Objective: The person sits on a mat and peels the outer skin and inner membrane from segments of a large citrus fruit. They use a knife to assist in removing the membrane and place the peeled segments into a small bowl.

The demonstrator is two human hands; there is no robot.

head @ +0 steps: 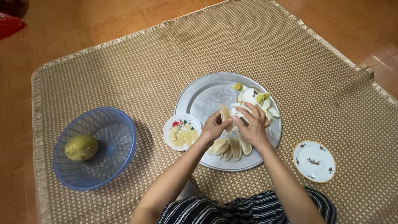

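Both hands, left hand [214, 126] and right hand [251, 124], grip one pomelo segment [225, 113] mid-peel over the metal tray [199, 97]; peeled pieces fill the small bowl [181, 132], unpeeled segments [230, 148] and a whole pomelo [81, 147] in the blue basket [120, 124] remain

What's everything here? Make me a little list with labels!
left hand: holds a pale fruit segment
right hand: also on the segment
metal tray: peeled segments near edge, peel scraps far side
small bowl: yellow fruit pieces inside
blue basket: one whole green fruit
saucer: flowered, right of tray
floor cover: woven mat
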